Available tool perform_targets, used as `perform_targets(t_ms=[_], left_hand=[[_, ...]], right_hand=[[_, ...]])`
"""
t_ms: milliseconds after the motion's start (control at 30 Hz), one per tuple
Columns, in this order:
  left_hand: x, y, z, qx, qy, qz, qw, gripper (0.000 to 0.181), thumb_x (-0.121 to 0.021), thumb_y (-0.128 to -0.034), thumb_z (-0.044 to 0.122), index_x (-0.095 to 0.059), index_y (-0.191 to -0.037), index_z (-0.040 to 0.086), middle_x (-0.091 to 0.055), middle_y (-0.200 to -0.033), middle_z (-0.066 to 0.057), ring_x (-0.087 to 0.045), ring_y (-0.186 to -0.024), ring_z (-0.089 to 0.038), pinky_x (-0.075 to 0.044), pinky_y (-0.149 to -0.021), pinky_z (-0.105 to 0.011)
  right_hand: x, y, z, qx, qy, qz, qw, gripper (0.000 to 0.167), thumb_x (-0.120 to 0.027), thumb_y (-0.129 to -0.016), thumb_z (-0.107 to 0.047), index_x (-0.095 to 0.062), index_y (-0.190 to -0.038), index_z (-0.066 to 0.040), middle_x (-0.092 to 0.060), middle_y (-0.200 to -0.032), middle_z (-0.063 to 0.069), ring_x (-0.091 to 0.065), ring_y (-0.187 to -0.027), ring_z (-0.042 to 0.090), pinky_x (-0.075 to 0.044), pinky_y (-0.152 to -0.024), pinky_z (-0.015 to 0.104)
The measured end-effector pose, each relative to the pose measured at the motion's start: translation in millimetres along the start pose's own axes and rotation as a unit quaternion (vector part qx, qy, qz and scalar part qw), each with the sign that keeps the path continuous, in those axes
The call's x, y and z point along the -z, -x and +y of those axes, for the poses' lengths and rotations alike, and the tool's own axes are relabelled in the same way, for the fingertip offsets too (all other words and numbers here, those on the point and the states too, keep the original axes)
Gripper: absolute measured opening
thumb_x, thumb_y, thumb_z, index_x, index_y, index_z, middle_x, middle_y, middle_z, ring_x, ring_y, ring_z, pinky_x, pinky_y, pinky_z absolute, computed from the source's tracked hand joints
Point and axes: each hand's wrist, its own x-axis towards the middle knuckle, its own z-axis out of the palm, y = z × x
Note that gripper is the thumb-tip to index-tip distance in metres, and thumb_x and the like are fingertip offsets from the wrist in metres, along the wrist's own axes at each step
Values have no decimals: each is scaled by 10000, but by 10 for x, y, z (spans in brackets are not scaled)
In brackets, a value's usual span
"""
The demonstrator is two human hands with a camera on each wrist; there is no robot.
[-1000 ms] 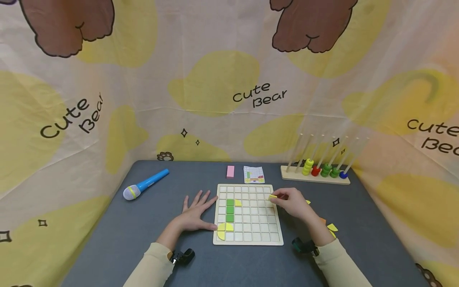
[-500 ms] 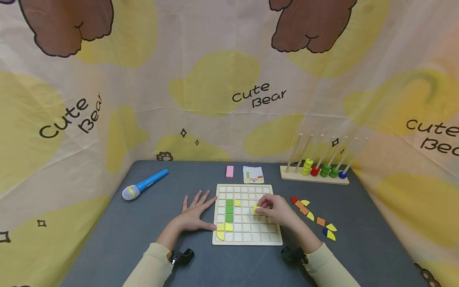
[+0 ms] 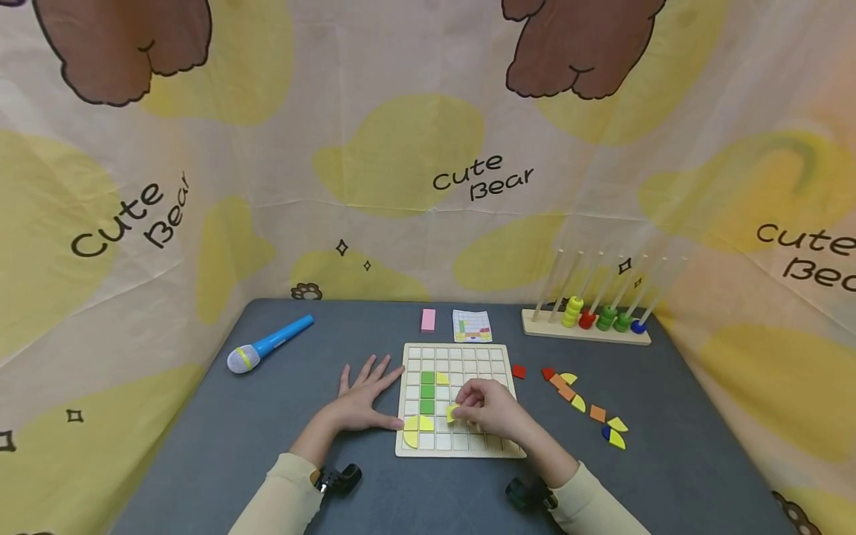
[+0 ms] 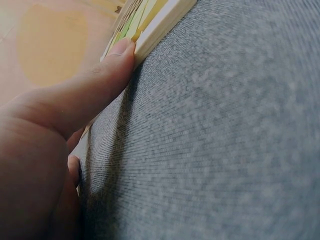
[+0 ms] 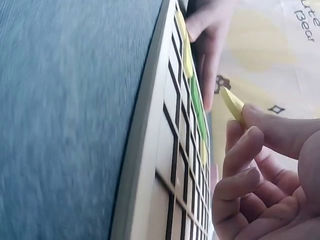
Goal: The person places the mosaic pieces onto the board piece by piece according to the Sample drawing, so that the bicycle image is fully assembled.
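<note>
The two hands are apart. The right hand (image 3: 491, 409) pinches a yellow tile (image 5: 233, 106) between thumb and fingertips, raised above the gridded board (image 3: 461, 454); the left hand (image 3: 364, 405) lies with fingers spread, its thumb touching the board's left edge. We judge that firm, light pressure there guards against sliding, and that the tile is best turned to agree with the grid lines before it is lowered flat, clear of the three green squares (image 3: 427, 391). We see the held tile as thin and plain, tapering to a point in the right wrist view; fingers hide its full outline. Farther out, we note yellow pieces (image 3: 418, 423) lying in the board's cells and loose coloured tiles (image 3: 598, 413) on the surface (image 3: 428, 498) to its right.
</note>
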Motion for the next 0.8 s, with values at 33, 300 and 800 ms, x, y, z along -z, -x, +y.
perform_targets(t_ms=[33, 300, 800], left_hand=[[0, 1, 2, 2, 9, 1, 10000, 1074, -723, -733, 756, -231, -1609, 379, -54, -1716, -11, 90, -1574, -329, 185, -1138, -685], [7, 12, 20, 4, 72, 14, 10000, 1067, -730, -736, 744, -245, -1609, 366, -64, -1714, -27, 83, -1572, -345, 188, -1136, -688], [6, 31, 12, -86, 53, 61, 9999, 1072, -728, -735, 748, -250, -1610, 353, -69, -1712, -38, 77, -1572, -351, 181, -1135, -693]], right_hand=[[-20, 0, -12, -33, -23, -6, 10000, 149, -820, -857, -202, -700, -881, -117, -639, -746, -7, -578, -637, 117, -473, -551, 238], [-210, -12, -103, -73, 0, -273, 9996, 154, -840, -837, -212, -705, -807, -145, -626, -668, -33, -554, -582, 103, -433, -504, 231], [-473, -6, -190, -259, 572, -191, 9978, 174, -844, -822, -231, -700, -734, -187, -602, -608, -59, -524, -553, 102, -369, -489, 236]])
